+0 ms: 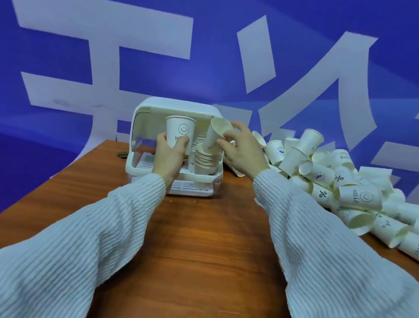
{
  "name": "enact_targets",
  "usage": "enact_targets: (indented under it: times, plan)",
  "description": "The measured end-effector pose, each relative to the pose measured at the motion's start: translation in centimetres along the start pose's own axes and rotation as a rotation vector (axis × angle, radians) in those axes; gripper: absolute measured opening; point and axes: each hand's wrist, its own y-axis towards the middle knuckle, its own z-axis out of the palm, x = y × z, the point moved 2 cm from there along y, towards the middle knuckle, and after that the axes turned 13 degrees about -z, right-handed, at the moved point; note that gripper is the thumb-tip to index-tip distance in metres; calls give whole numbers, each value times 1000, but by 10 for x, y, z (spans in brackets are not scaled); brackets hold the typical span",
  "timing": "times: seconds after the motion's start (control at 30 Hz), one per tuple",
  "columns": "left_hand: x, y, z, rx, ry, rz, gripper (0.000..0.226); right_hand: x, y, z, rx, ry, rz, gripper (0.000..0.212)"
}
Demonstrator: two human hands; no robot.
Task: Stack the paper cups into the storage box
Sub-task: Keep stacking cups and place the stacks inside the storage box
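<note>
A white storage box (pixel 137 169) with its lid raised stands at the far middle of the wooden table. My left hand (pixel 168 153) grips an upright paper cup with a smiley face (pixel 179 130) in front of the box opening. My right hand (pixel 244 150) pinches a tilted paper cup (pixel 215 133) whose base enters the top of a stack of nested cups (pixel 204 162) standing in the right side of the box. A big pile of loose paper cups (pixel 339 184) lies to the right.
The wooden table (pixel 209 246) runs toward me between my white ribbed sleeves. A blue wall with large white characters rises right behind the box. A small dark object (pixel 121 154) lies at the table's far edge, left of the box.
</note>
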Motion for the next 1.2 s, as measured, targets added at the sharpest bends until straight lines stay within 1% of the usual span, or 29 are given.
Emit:
enact_targets:
  times: [0.1,0.17,0.27,0.3,0.37,0.4,0.47,0.53,0.6,0.67,0.8,0.9,0.97,1.03,1.07,1.13,1.2]
  plan:
    - [2,9,-1,-42,30,53,42,-2,10,6,99,-165,-58,25]
    - [2,11,-1,-71,47,77,37,1,16,10,180,-295,-158,27]
    - [3,14,-3,-115,65,104,45,3,18,22,323,-522,-375,31]
    - [3,14,-4,-126,79,118,50,0,16,29,363,-574,-407,32]
    - [1,13,-6,-122,130,165,62,-7,10,42,440,-608,-374,35]
    - [0,12,-6,-109,163,201,67,-10,8,46,472,-582,-323,37]
    - [-2,13,-4,-84,253,277,73,-11,6,45,476,-403,-209,42]
    - [-8,17,0,-68,338,318,73,-9,4,42,400,-205,-104,55]
    - [-17,23,7,-70,367,340,70,-6,-1,43,307,-89,-15,69]
    - [-25,29,15,-77,365,355,69,-6,-5,49,233,24,39,76]
    - [-24,40,28,-45,407,345,75,-11,-6,55,142,227,120,86]
    - [-16,43,33,3,442,334,92,-12,-7,57,123,321,137,93]
    - [-15,42,37,17,533,365,98,-14,-8,61,105,376,119,91]
    - [-15,41,39,8,647,427,94,-15,-8,62,62,426,85,90]
    - [-14,41,39,13,665,437,91,-15,-9,61,37,454,86,91]
    - [-9,42,38,53,647,418,83,-14,-10,62,20,509,121,93]
    - [-2,43,38,96,658,378,81,-15,-10,64,18,539,162,96]
